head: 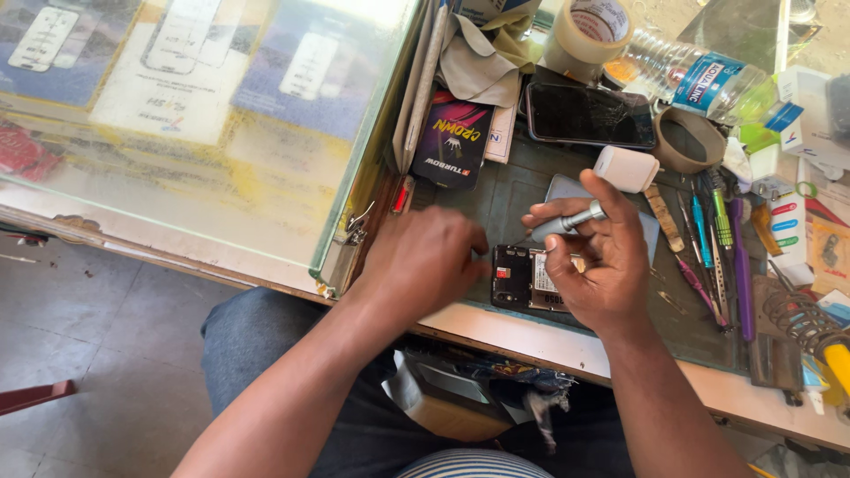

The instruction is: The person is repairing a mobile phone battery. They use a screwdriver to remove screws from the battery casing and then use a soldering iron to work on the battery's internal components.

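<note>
Cluttered green workbench mat (513, 190) — on it lies a small black opened phone with its back cover off (524, 277). Left hand (423, 261) presses its edge, fingers curled; right hand (595, 257), just above, grips a silver metal-tipped screwdriver (568, 223) — insides exposed, not reassembled.

Head-worn view, steeply down, near workbench (531, 336)

Dark purple-black packet (454, 142) is lying by the glass case; cracked black phone screen (590, 115) is lying right of it; blue bottle label (708, 78) beyond; white box (803, 104) is sitting far right.
</note>
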